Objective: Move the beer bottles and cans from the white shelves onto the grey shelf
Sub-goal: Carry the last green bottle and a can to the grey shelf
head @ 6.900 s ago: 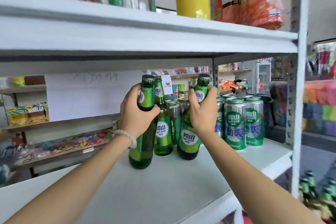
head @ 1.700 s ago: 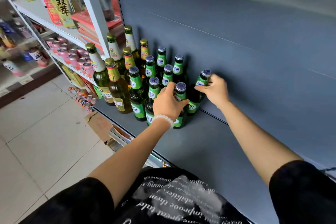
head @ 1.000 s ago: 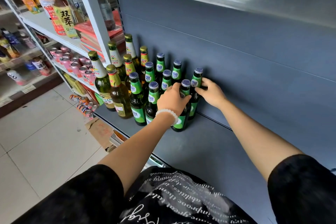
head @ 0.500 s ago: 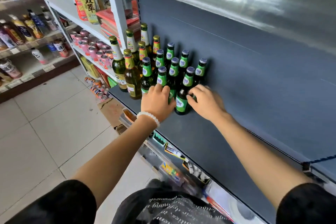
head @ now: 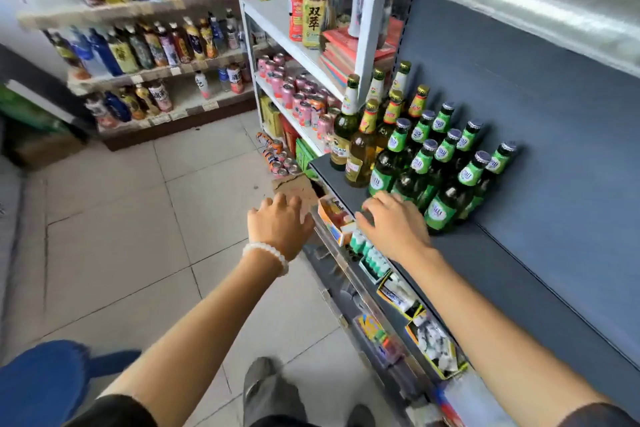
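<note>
Left hand hovered empty over floor, fingers loosely spread. Right hand open, empty, beside green beer bottles clustered upright on grey shelf.

Green beer bottles, blue-grey caps, green neck labels, stand upright in a tight cluster on the grey shelf, just beyond the right grip; nearest bottle beside its knuckles. Taller gold-capped amber bottles stand further out, past the green ones, at the shelf's end.
</note>
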